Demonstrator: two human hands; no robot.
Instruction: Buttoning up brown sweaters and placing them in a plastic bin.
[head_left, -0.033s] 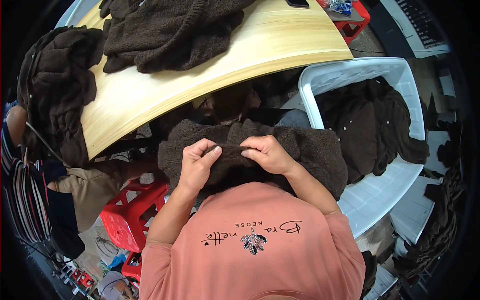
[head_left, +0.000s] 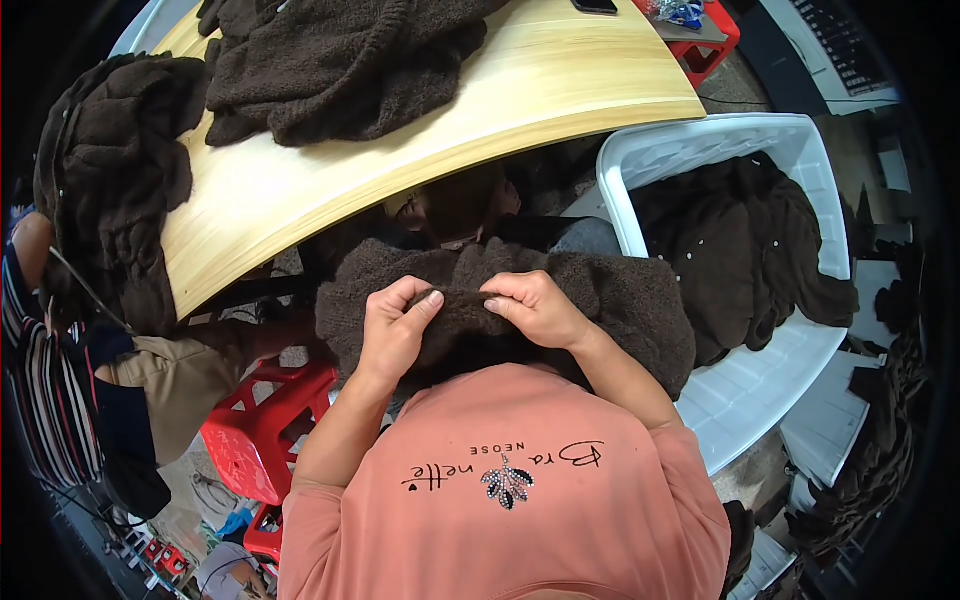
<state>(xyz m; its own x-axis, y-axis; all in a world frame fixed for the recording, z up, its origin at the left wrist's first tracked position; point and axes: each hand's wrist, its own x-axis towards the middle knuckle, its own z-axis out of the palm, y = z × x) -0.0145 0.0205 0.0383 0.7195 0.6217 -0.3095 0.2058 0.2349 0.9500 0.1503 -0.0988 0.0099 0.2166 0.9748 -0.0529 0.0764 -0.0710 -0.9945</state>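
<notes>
A dark brown knitted garment [head_left: 635, 310] lies bunched across my lap, its kind hidden by the folds. My left hand [head_left: 392, 328] pinches its upper edge between thumb and fingers. A short way to the right, my right hand [head_left: 543, 310] grips the same edge in a like pinch. Between the two thumbs the knit runs as a narrow strip. Both hands are closed on the fabric, apart from each other.
Ahead stands a wooden table [head_left: 560, 75] bearing a brown knitwear pile [head_left: 340, 85]. More brown knitwear [head_left: 120, 150] hangs over its left end. At right, a white plastic tub [head_left: 617, 195] holds brown garments [head_left: 715, 250]. A red stool [head_left: 260, 440] and a person in stripes [head_left: 60, 380] are left.
</notes>
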